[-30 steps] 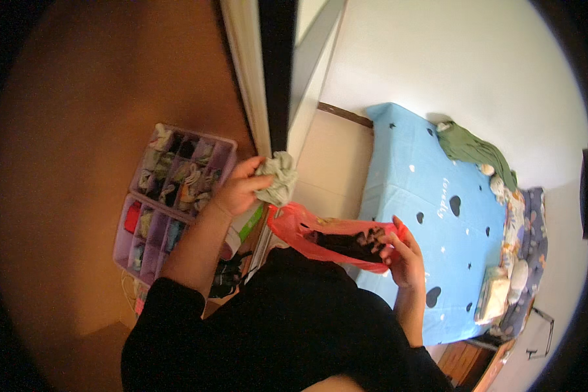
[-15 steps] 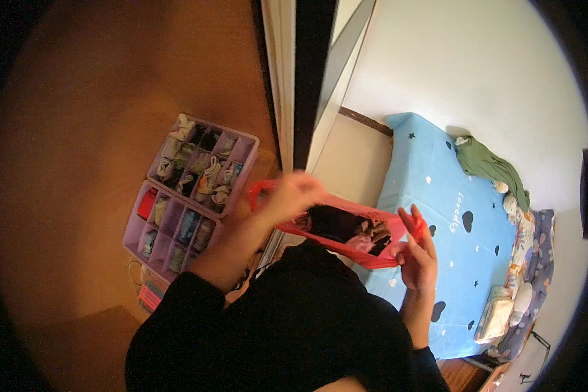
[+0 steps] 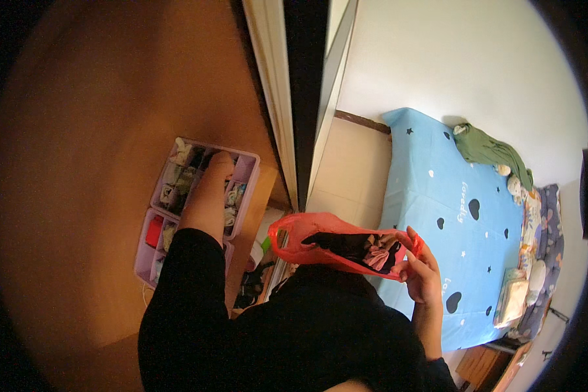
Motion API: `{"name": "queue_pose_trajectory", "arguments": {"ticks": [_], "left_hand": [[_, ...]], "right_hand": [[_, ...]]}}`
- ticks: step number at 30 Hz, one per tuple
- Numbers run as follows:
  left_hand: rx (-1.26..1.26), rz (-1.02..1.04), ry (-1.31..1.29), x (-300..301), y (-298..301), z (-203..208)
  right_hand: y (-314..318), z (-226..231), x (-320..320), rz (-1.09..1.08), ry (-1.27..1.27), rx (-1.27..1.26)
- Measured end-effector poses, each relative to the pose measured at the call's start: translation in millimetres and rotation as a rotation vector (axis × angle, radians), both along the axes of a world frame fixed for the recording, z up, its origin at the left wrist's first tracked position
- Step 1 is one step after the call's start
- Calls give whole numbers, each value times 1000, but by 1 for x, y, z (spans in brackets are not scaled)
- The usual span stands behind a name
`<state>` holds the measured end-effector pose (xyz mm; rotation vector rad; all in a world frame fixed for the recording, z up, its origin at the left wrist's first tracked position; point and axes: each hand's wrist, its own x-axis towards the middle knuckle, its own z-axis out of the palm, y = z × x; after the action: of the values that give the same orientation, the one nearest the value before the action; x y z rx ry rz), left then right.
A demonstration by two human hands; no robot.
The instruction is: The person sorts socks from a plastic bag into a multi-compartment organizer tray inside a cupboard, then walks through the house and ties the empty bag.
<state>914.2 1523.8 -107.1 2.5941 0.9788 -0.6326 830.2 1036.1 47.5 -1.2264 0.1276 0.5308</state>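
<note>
My right hand (image 3: 422, 274) grips the handle end of a red plastic bag (image 3: 304, 228) in front of my body. The bag's mouth gapes, showing black fabric (image 3: 340, 245) and a pink bundle of cloth (image 3: 377, 257) inside. On the left, my left hand (image 3: 221, 165) reaches down into a compartment of a purple divided storage box (image 3: 250, 189). Its fingers are mostly hidden, so I cannot make out what they hold. Rolled socks and small cloth items fill several compartments around it. My forearm covers part of a second purple divided box (image 3: 141, 251), which has a red item (image 3: 154, 231) in it.
The boxes rest on a brown wooden shelf (image 3: 98, 281), beside a sliding door edge (image 3: 307, 98). To the right stands a bed with a blue patterned sheet (image 3: 424, 176), bearing a green garment (image 3: 487, 150) and folded cloths (image 3: 511, 304). Dark items (image 3: 249, 287) lie below the shelf.
My left hand has left the bag's near-left edge and moved left into the storage box. The bag's left end now hangs free. My right hand still holds the other end.
</note>
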Motion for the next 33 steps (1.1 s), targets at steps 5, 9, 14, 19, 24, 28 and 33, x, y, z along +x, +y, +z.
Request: {"name": "queue_pose_trajectory", "arguments": {"ticks": [5,9,14,19,24,28,33], "left_hand": [[65,44,-45,-1,7,-14],[-103,120,-347,-26,1,9],[-1316,425,-793,-89,-83,77],[-1578,-82,-378,-91,-247,73],[-1316,126,-534,-77,-239,62],[-941,483,-885,-98,-126,66],[-300,659,-853,-142,-3,35]], "right_hand": [[-4,-6,-1,11,27,21],[-10,-9,1,27,49,15],[-9,-12,3,17,101,36],[2,-4,10,31,85,33],[1,-14,25,17,86,13],[0,-15,32,-11,100,17],[7,-10,34,62,47,39]]}}
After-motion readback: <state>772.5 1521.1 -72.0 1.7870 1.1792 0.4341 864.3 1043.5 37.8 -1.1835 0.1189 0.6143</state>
